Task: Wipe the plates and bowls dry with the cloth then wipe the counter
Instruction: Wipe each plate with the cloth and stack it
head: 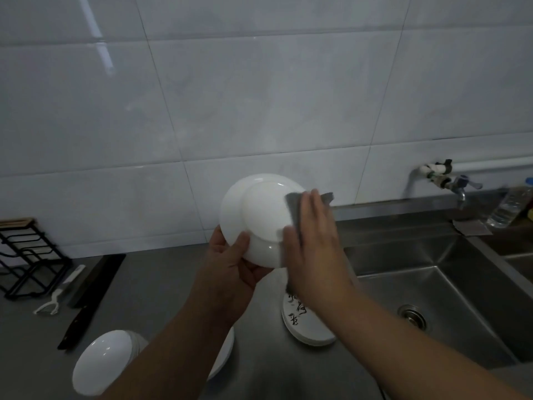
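Note:
My left hand (230, 267) grips a white plate (253, 215) by its lower rim and holds it up above the counter, its underside facing me. My right hand (313, 241) presses a grey cloth (294, 209) flat against the right side of that underside, fingers straight. Below my hands, a stack of plates with black brush writing (302, 321) lies on the steel counter (161, 284). White plates or bowls (101, 362) are stacked at the lower left, and another white stack (225, 353) is partly hidden by my left forearm.
A steel sink (427, 290) with a drain lies to the right, under a wall tap (458, 186). A clear bottle (507, 206) stands behind it. At the left are a black rack (28, 255), a black knife (78, 321) and a white peeler (52, 301).

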Action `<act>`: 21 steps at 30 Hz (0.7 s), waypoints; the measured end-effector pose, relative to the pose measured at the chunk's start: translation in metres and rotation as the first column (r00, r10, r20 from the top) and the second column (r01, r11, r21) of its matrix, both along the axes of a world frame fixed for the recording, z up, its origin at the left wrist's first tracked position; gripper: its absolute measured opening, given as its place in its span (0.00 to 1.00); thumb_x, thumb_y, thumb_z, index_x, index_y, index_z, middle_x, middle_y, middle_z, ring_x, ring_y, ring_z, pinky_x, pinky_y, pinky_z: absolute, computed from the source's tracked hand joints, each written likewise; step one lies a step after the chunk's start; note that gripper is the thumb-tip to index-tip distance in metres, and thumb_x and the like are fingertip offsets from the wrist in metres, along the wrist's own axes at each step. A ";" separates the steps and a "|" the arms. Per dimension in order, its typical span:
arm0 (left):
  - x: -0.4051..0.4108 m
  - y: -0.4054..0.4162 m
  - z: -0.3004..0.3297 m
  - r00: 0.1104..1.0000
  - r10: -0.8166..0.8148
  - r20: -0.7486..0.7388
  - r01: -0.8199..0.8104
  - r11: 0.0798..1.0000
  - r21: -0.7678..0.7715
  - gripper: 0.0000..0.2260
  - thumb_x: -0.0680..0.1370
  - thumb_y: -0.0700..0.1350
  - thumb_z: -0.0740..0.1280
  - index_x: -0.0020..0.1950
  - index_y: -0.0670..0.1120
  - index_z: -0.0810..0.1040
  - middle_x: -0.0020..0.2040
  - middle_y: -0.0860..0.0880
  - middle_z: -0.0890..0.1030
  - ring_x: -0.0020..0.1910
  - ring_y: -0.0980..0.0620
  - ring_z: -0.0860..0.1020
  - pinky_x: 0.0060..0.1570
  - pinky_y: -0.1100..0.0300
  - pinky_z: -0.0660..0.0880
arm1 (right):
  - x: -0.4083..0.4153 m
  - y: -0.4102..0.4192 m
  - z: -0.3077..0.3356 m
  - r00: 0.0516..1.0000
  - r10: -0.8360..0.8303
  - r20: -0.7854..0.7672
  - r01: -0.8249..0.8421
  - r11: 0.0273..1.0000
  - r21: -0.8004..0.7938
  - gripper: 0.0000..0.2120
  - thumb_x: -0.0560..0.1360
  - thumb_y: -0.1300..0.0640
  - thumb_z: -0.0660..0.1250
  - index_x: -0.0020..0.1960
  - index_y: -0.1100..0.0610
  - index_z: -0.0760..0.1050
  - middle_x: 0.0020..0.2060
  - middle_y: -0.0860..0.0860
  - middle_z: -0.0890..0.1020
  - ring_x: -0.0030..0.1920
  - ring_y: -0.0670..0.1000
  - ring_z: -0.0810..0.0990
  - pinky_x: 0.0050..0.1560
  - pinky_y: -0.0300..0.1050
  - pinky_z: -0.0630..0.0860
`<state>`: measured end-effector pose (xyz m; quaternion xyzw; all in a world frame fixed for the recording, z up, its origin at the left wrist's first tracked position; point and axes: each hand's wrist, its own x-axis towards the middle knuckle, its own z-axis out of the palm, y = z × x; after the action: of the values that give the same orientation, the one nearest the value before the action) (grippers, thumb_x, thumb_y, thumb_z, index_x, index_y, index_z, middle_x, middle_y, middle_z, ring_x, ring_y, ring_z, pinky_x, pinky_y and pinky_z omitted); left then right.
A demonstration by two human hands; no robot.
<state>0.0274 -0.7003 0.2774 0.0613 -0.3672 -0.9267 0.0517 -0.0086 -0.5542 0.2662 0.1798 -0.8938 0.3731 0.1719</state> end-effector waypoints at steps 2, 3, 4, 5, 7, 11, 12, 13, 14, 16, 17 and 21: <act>0.001 -0.004 -0.005 1.000 -0.011 0.021 0.011 1.000 -0.005 0.22 0.80 0.40 0.62 0.74 0.50 0.72 0.67 0.42 0.81 0.62 0.39 0.82 0.51 0.42 0.83 | 0.027 -0.014 -0.015 0.985 0.101 -0.140 -0.075 0.981 0.177 0.32 0.83 0.44 0.52 0.83 0.53 0.51 0.83 0.55 0.51 0.83 0.58 0.43 0.81 0.60 0.49; 0.002 -0.007 -0.008 0.999 -0.022 0.031 0.023 1.000 -0.020 0.21 0.81 0.39 0.61 0.74 0.50 0.72 0.67 0.42 0.80 0.62 0.40 0.82 0.52 0.43 0.83 | 0.035 -0.020 -0.023 0.974 0.131 -0.182 -0.090 0.972 0.218 0.32 0.83 0.45 0.54 0.83 0.54 0.52 0.83 0.55 0.51 0.83 0.58 0.43 0.81 0.61 0.48; 0.003 -0.009 -0.011 0.999 -0.040 0.033 0.041 0.999 -0.025 0.21 0.81 0.39 0.61 0.75 0.50 0.72 0.67 0.42 0.80 0.62 0.40 0.81 0.51 0.44 0.83 | 0.034 -0.023 -0.028 0.972 0.127 -0.199 -0.082 0.972 0.221 0.31 0.83 0.46 0.54 0.83 0.55 0.54 0.83 0.55 0.52 0.83 0.58 0.44 0.81 0.61 0.47; 0.004 -0.012 -0.013 0.998 -0.059 0.029 0.060 0.998 -0.016 0.22 0.81 0.39 0.61 0.75 0.50 0.71 0.68 0.42 0.80 0.62 0.40 0.81 0.49 0.44 0.83 | 0.028 -0.022 -0.029 0.979 0.090 -0.185 -0.053 0.980 0.194 0.30 0.84 0.46 0.53 0.83 0.55 0.55 0.83 0.55 0.53 0.83 0.57 0.45 0.81 0.59 0.47; 0.006 -0.019 -0.019 0.996 -0.084 0.037 0.084 0.996 -0.001 0.23 0.79 0.39 0.63 0.74 0.52 0.72 0.67 0.44 0.81 0.61 0.40 0.82 0.46 0.43 0.83 | 0.009 -0.016 -0.023 0.996 -0.046 -0.073 0.051 0.996 0.071 0.27 0.86 0.45 0.49 0.83 0.53 0.57 0.83 0.53 0.54 0.83 0.53 0.48 0.82 0.56 0.49; 0.012 -0.040 -0.031 0.980 -0.180 0.090 0.184 0.983 -0.031 0.22 0.77 0.39 0.63 0.71 0.53 0.74 0.64 0.46 0.83 0.59 0.41 0.83 0.46 0.39 0.83 | -0.018 0.009 -0.012 0.953 -0.020 0.304 0.118 0.944 -0.309 0.19 0.86 0.44 0.53 0.74 0.45 0.73 0.68 0.42 0.77 0.68 0.41 0.73 0.72 0.44 0.68; 0.013 -0.046 -0.036 0.972 -0.210 0.109 0.215 0.976 -0.037 0.22 0.77 0.40 0.63 0.71 0.52 0.74 0.64 0.46 0.83 0.59 0.41 0.83 0.46 0.39 0.83 | -0.019 0.016 -0.015 0.941 -0.018 0.337 0.137 0.933 -0.333 0.16 0.86 0.45 0.55 0.62 0.44 0.80 0.57 0.40 0.83 0.58 0.40 0.78 0.63 0.44 0.73; 0.014 -0.050 -0.041 0.963 -0.236 0.128 0.244 0.969 -0.048 0.22 0.78 0.40 0.63 0.71 0.52 0.74 0.65 0.46 0.83 0.60 0.41 0.83 0.47 0.39 0.83 | -0.019 0.023 -0.020 0.930 -0.028 0.367 0.152 0.937 -0.315 0.17 0.86 0.44 0.55 0.51 0.47 0.82 0.46 0.41 0.84 0.47 0.41 0.80 0.54 0.44 0.75; 0.015 -0.054 -0.047 0.956 -0.257 0.145 0.268 0.962 -0.062 0.22 0.78 0.40 0.63 0.72 0.52 0.74 0.65 0.46 0.82 0.60 0.40 0.83 0.48 0.39 0.83 | -0.017 0.029 -0.027 0.915 -0.041 0.401 0.158 0.951 -0.265 0.21 0.85 0.43 0.55 0.44 0.52 0.80 0.39 0.44 0.83 0.41 0.44 0.79 0.47 0.45 0.74; 0.015 -0.057 -0.061 0.934 -0.295 0.203 0.319 0.942 -0.100 0.21 0.79 0.41 0.64 0.72 0.51 0.74 0.66 0.45 0.82 0.62 0.40 0.82 0.50 0.39 0.82 | -0.006 0.041 -0.042 0.878 -0.044 0.476 0.142 0.975 -0.172 0.26 0.85 0.41 0.56 0.41 0.60 0.77 0.33 0.51 0.82 0.35 0.48 0.77 0.42 0.45 0.72; 0.015 -0.056 -0.070 0.917 -0.311 0.250 0.349 0.929 -0.124 0.20 0.79 0.42 0.65 0.72 0.50 0.74 0.66 0.45 0.82 0.62 0.40 0.82 0.52 0.38 0.82 | 0.000 0.048 -0.049 0.853 -0.032 0.522 0.140 0.975 -0.170 0.27 0.84 0.41 0.58 0.40 0.62 0.77 0.31 0.52 0.80 0.33 0.48 0.75 0.39 0.44 0.70; 0.014 -0.044 -0.101 0.844 -0.343 0.413 0.474 0.837 -0.273 0.15 0.82 0.44 0.65 0.69 0.45 0.75 0.64 0.41 0.82 0.60 0.39 0.83 0.54 0.40 0.81 | 0.022 0.077 -0.078 0.671 -0.019 0.741 0.244 0.950 -0.197 0.28 0.83 0.42 0.63 0.43 0.69 0.78 0.32 0.53 0.80 0.33 0.49 0.77 0.37 0.40 0.71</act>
<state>0.0415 -0.7445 0.1769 0.1320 -0.5403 -0.8052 -0.2055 0.0130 -0.4774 0.1880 -0.0756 -0.8362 0.5225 -0.1488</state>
